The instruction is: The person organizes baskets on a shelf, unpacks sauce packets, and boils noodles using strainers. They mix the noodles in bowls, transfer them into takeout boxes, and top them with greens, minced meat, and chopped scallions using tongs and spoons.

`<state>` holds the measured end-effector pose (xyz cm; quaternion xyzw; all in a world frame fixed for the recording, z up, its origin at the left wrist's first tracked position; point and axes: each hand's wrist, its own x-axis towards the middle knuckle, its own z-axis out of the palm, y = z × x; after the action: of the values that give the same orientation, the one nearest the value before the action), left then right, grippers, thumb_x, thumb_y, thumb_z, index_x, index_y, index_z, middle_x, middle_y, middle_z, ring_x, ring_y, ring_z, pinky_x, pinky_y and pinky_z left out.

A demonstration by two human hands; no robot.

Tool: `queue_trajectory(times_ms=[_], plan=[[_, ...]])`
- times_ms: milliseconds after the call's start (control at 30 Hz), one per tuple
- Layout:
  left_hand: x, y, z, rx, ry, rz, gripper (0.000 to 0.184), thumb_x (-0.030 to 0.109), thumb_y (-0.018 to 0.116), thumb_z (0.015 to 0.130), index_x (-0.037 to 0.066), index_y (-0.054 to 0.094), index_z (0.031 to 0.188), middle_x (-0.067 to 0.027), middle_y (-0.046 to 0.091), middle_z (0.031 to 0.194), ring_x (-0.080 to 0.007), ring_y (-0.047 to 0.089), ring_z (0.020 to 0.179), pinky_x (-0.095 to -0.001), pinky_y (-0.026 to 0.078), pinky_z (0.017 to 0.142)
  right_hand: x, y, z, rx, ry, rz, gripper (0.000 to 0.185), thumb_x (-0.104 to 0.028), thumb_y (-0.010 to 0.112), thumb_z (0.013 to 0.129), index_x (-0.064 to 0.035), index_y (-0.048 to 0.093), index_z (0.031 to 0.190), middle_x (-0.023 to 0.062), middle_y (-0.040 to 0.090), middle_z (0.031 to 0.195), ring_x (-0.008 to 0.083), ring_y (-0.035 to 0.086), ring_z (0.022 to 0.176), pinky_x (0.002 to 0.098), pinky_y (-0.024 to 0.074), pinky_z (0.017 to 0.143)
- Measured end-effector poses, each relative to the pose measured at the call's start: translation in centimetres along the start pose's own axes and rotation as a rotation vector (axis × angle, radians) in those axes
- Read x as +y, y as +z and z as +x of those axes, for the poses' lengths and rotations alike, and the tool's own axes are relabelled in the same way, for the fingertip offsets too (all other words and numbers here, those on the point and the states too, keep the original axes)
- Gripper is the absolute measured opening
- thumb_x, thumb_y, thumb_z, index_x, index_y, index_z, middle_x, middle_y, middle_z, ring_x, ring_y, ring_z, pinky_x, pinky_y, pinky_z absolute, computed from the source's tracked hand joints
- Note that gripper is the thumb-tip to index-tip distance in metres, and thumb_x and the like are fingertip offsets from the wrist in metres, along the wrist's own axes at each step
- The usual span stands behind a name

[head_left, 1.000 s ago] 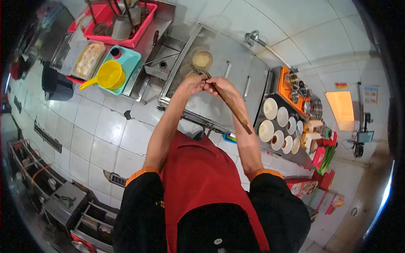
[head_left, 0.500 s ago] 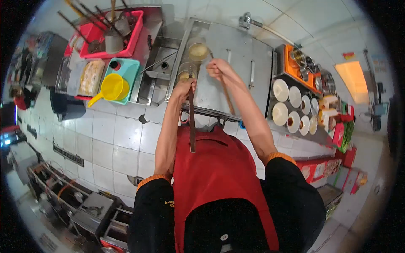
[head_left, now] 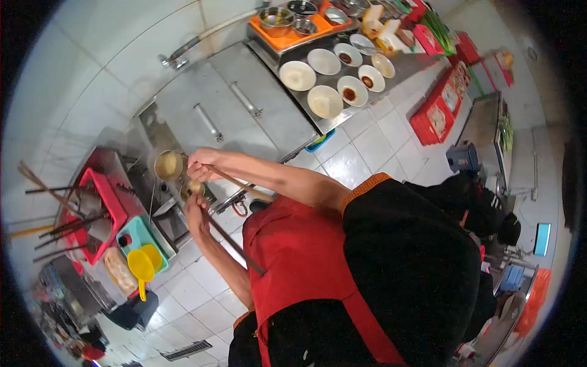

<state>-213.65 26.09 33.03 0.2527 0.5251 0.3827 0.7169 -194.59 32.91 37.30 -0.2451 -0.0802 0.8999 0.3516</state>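
Note:
My left hand [head_left: 196, 213] is closed around the long dark handle [head_left: 235, 246] of a noodle strainer, which slants back across the red apron. Just beyond it, my right hand [head_left: 203, 164] grips a brown handle [head_left: 239, 183] of a second noodle strainer. One round strainer basket [head_left: 168, 165] with pale yellow contents sits at the open left end of the steel cooker, beside my right hand. Another basket [head_left: 194, 186], partly hidden, lies between the two hands. Where each handle joins its basket is hard to make out.
Flat steel lids with bar handles [head_left: 208, 122] cover the cooker. White bowls [head_left: 325, 101], some with dark sauce, stand on the counter to the right beside an orange tray [head_left: 293, 38]. At left are a yellow dipper [head_left: 142, 265] and a red bin [head_left: 109, 194] with long-handled tools.
The view has turned right, so the cooker and bowls appear rotated and further left. Both hands keep their grip on the handles, and my right forearm now lies more sideways.

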Motion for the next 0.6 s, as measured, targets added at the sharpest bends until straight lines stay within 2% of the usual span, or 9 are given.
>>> queue_trajectory(times_ms=[67,100,167,233,400,500,533,567,600], plan=[[0.2,-0.2,-0.6,0.038,-0.011,-0.004,0.017,0.015,0.05,0.101,0.008,0.052,0.086,0.0046,0.041,0.068,-0.0073,0.038,0.058,-0.0232,0.03,0.052,-0.8,-0.4,-4.8,-0.234,-0.019,0.087,0.027,-0.009,0.045,0.095,-0.0105,0.039,0.069,-0.0038,0.034,0.058,0.0065,0.03,0.041,0.024,0.0217,0.036],[0.1,-0.7,-0.6,0.042,-0.017,-0.023,0.017,0.017,0.052,0.101,0.009,0.051,0.086,0.0048,0.041,0.067,-0.007,0.039,0.057,-0.0227,0.03,0.051,-1.3,-1.0,-7.6,-0.251,-0.026,0.139,0.027,-0.013,0.043,0.101,-0.0103,0.042,0.074,-0.0061,0.033,0.056,0.0052,0.028,0.039,0.0235,0.0213,0.035],[-0.3,-0.8,-1.0,0.056,-0.028,-0.037,0.017,0.018,0.054,0.101,0.009,0.051,0.087,0.005,0.042,0.067,-0.0068,0.04,0.057,-0.0221,0.03,0.051,-3.3,-1.8,-13.9,-0.184,-0.116,0.025,0.036,-0.019,0.045,0.104,-0.0142,0.04,0.068,-0.0071,0.034,0.055,0.0048,0.029,0.039,0.0213,0.0237,0.038],[0.0,-0.4,-2.1,0.058,0.026,0.01,0.016,0.021,0.061,0.098,0.01,0.054,0.089,0.0061,0.043,0.065,-0.0058,0.04,0.055,-0.0216,0.029,0.049,-4.6,-2.8,-19.6,-0.072,-0.293,-0.094,0.035,-0.027,0.045,0.107,-0.0134,0.042,0.074,-0.0075,0.035,0.055,0.0045,0.029,0.038,0.0204,0.0237,0.037],[-0.7,-0.7,-2.0,0.11,0.032,0.049,0.014,0.022,0.066,0.096,0.01,0.059,0.093,0.0077,0.042,0.062,-0.0041,0.04,0.051,-0.0207,0.026,0.045,-8.6,-7.4,-30.9,0.584,-0.567,-0.383,0.029,-0.033,0.05,0.105,-0.0145,0.042,0.084,-0.0052,0.037,0.061,0.0046,0.034,0.04,0.0224,0.0234,0.035],[0.2,0.8,-2.6,0.129,0.037,0.105,0.014,0.022,0.066,0.096,0.01,0.06,0.093,0.0083,0.042,0.061,-0.0034,0.039,0.051,-0.0196,0.027,0.045,-11.2,-14.8,-34.4,0.85,-0.793,-0.471,0.026,-0.031,0.051,0.104,-0.0142,0.047,0.085,-0.0068,0.041,0.064,0.0059,0.039,0.047,0.0235,0.031,0.041],[0.7,1.9,-2.9,0.147,0.027,0.156,0.014,0.022,0.066,0.096,0.01,0.06,0.092,0.0083,0.042,0.061,-0.0032,0.039,0.052,-0.0192,0.028,0.046,-12.7,-17.5,-35.7,0.848,-0.816,-0.622,0.025,-0.031,0.052,0.104,-0.0138,0.049,0.086,-0.0075,0.045,0.067,0.0046,0.043,0.052,0.0236,0.034,0.045],[0.9,2.2,-2.8,0.143,0.031,0.214,0.016,0.024,0.063,0.098,0.01,0.06,0.093,0.0077,0.044,0.06,-0.0031,0.04,0.049,-0.0189,0.029,0.044,-14.1,-21.4,-36.4,1.082,-0.817,-0.827,0.028,-0.032,0.053,0.103,-0.0082,0.05,0.088,0.0005,0.052,0.069,0.0138,0.05,0.054,0.0314,0.0398,0.049],[1.3,2.6,-3.0,0.151,0.031,0.216,0.016,0.024,0.063,0.098,0.01,0.06,0.093,0.0077,0.044,0.06,-0.0031,0.04,0.049,-0.0189,0.029,0.044,-15.4,-26.3,-36.8,1.075,-0.812,-0.824,0.028,-0.032,0.053,0.103,-0.0082,0.05,0.088,0.0005,0.052,0.069,0.0138,0.05,0.054,0.0314,0.0398,0.049]])
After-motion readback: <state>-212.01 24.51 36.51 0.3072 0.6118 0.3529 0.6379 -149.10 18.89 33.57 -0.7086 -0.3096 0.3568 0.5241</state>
